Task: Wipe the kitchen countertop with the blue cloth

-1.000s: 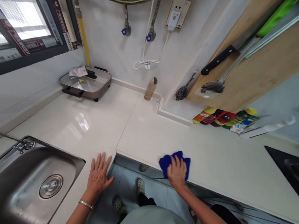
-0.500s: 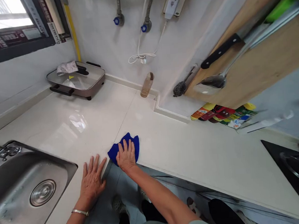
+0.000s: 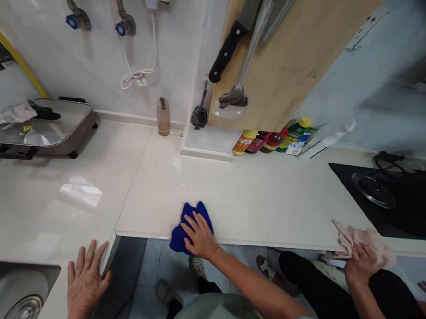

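A blue cloth [image 3: 182,239] lies at the front edge of the white countertop [image 3: 157,192], part of it hanging over the edge. My right hand [image 3: 199,237] presses down on this cloth with its fingers over the fabric, holding it against the counter. My left hand [image 3: 85,283], fingers spread, rests on the counter corner beside the steel sink [image 3: 40,281]. Nothing is in it, and a bracelet circles that wrist.
At right, another person's hand [image 3: 362,263] holds a pale pink cloth [image 3: 364,241] by the black cooktop [image 3: 347,180]. An electric pan [image 3: 63,139], a bottle [image 3: 163,119] and sauce bottles [image 3: 246,142] stand at the back. A knife [image 3: 226,53] and ladle [image 3: 253,46] hang above.
My right hand has slid the blue cloth rightward along the counter edge. The view has turned right, and the other person's hand with the pink cloth has come into sight.
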A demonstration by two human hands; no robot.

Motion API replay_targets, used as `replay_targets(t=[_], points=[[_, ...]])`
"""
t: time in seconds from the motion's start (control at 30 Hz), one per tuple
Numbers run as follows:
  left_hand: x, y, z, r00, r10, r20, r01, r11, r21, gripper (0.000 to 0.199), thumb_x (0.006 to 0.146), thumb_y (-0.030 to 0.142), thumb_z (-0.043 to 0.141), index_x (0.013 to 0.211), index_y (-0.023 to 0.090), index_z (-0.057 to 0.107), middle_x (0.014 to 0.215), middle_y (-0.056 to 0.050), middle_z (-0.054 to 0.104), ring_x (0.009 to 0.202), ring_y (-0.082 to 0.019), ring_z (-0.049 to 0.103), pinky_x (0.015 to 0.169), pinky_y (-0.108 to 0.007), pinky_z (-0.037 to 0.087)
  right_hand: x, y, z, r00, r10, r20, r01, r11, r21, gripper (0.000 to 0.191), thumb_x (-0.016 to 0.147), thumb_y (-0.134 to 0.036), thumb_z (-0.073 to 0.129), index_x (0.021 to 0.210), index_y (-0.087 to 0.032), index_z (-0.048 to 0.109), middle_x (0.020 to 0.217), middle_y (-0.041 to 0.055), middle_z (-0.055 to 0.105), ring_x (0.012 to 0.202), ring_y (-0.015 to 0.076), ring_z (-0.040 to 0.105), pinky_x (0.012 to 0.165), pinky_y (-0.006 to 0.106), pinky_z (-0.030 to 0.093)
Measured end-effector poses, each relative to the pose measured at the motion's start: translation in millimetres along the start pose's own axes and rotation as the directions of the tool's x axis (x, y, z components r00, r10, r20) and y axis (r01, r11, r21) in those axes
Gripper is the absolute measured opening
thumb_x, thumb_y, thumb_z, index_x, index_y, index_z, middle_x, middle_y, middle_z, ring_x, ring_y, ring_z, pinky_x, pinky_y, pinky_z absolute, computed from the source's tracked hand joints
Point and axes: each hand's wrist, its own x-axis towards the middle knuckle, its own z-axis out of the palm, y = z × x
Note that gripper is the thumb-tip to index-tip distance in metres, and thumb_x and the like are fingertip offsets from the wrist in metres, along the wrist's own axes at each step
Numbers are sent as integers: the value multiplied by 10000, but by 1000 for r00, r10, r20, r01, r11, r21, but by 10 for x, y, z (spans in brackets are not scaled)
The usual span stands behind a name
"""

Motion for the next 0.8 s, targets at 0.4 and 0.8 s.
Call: replay_targets(t=[0.4,0.8], points=[[-8,49,-15,1000,-23,15,23,1000,20,638,854,273,476,1487,213,423,1639,-100,328,1550,-324,152,1255,-573,142,-1537,1633,-788,999,29,38,-22,987,-158,628,885,-303,487,1503,-220,410,1596,99,349,1494,343,233,1173,607,307],[-91,28,-107,995,-54,83,59,996,-59,786,728,182,594,1486,304,423,1645,-36,313,1541,-322,195,1257,-583,167,-1153,2794,-654,911,310,-273,-384,878,-286,656,901,-389,346,1534,-216,365,1505,157,454,1382,440,379,1035,660,374]])
